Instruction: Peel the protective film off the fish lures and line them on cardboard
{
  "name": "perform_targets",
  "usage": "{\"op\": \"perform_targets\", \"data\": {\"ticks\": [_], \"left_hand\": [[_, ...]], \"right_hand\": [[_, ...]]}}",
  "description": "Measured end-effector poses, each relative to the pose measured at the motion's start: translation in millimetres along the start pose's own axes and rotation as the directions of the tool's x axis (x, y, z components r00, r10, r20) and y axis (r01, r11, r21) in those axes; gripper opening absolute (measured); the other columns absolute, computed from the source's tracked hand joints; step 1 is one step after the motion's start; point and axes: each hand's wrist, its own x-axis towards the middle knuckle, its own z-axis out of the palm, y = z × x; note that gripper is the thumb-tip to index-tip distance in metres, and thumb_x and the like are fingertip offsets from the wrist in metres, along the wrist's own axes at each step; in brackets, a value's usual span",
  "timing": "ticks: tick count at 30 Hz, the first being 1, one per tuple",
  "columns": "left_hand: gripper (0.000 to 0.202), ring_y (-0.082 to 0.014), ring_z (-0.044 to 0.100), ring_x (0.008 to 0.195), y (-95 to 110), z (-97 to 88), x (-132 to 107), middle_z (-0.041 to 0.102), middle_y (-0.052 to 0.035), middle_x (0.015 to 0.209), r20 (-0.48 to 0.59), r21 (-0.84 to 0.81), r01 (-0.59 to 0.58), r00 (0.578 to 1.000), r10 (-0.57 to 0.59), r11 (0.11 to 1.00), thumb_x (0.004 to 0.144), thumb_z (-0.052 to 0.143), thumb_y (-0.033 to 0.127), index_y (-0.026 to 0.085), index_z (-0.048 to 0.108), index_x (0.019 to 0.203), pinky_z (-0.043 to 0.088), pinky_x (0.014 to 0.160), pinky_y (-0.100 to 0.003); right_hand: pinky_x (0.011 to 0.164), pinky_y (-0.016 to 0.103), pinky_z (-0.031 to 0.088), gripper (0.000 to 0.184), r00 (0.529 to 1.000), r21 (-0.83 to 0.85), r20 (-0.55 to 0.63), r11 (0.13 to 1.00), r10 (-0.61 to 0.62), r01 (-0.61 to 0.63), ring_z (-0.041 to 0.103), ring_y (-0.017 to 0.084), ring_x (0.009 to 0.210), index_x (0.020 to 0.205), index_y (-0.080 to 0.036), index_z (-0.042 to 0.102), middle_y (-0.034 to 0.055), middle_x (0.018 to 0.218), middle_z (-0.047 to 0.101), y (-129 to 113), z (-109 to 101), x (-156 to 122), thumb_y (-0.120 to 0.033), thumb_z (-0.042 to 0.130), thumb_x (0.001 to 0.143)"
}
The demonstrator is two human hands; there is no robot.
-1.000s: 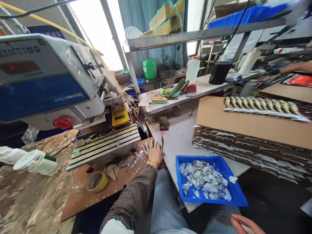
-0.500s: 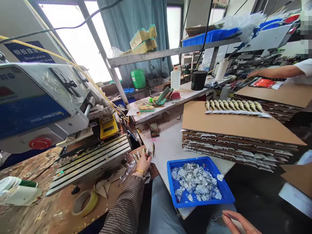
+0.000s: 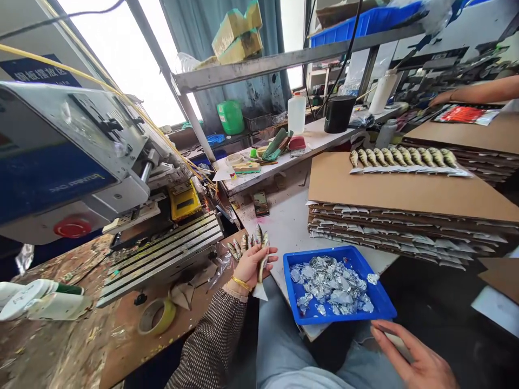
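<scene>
My left hand (image 3: pixel 246 266) is closed on a fish-shaped lure (image 3: pixel 261 270), held upright between thumb and fingers. A white, tail-like piece hangs at its lower end. Several more striped fish lures (image 3: pixel 234 249) fan out just beyond the knuckles; whether the hand grips these too is hidden. Low on the right, my right hand (image 3: pixel 417 354) pinches a slim, flat, greyish tool (image 3: pixel 399 346), its kind unclear. Between the hands sits a blue tray (image 3: pixel 288 281) with crumpled silver foil scraps (image 3: pixel 336 286) in it.
A row of similar lures (image 3: pixel 401 158) lies on a stack of cardboard sheets (image 3: pixel 405 186) to the right. A machine with a red button (image 3: pixel 72 227) and a slotted metal bed (image 3: pixel 162 259) stands left. A tape roll (image 3: pixel 157 317) lies below. Another person's arm (image 3: pixel 482 91) reaches in at far right.
My left hand has drawn up and right with a lure now upright in it, away from the other lures' spot. My right hand has come further into view, still with the tool.
</scene>
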Motion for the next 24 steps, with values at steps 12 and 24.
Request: {"op": "perform_targets", "data": {"ticks": [12,24], "left_hand": [[0.045,-0.0049,0.048,0.051,-39.0,136.3,-86.4,0.055,0.0023,0.073,0.56,-0.322,0.489,0.789,-0.254,0.811,0.075,0.081,0.05,0.018,0.055,0.092,0.024,0.038,-0.012],[0.048,-0.0112,0.061,0.066,-54.3,147.7,-90.3,0.06,-0.0013,0.077,0.563,-0.18,0.356,0.802,-0.201,0.917,0.064,0.092,0.046,0.01,0.069,0.087,0.053,0.064,-0.027]], "right_hand": [[0.076,0.026,0.059,0.045,0.991,0.103,0.021,0.986,0.13,-0.132,0.075,0.021,0.086,0.117,-0.022,0.07,0.0059,0.103,0.078,-55.2,21.4,27.6,-0.056,0.066,0.089],[0.079,0.035,0.056,0.046,0.95,0.248,-0.147,0.94,0.275,-0.234,0.07,0.024,0.086,0.113,-0.023,0.065,0.0056,0.099,0.075,-60.2,12.3,37.0,-0.054,0.072,0.079]]}}
